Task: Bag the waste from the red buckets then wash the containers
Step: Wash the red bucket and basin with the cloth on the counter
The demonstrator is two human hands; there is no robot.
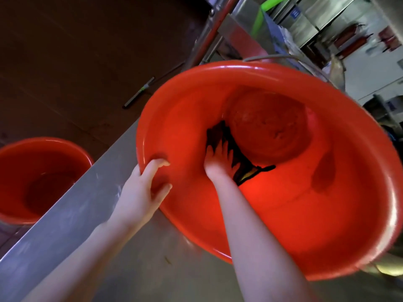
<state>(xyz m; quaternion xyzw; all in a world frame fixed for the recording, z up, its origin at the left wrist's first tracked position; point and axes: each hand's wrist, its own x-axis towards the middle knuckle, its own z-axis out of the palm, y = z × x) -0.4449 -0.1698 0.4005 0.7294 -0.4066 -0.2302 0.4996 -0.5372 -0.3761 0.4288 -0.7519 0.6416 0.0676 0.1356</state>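
Observation:
A large red bucket [283, 225] lies tilted toward me on a steel sink ledge [72, 216]. My left hand [141, 190] grips its near left rim, fingers curled over the edge. Inside the bucket, my right hand [218, 162] presses a dark scrubbing pad [239, 164] against the inner wall next to the round base. A second red bucket [37, 182] stands upright on the floor at the far left, beyond the ledge.
Dark brown floor spreads behind the ledge, with a long-handled tool [139, 92] lying on it. Steel kitchen units [305, 20], a green hose [261, 12] and a red pole [216, 29] stand at the upper right.

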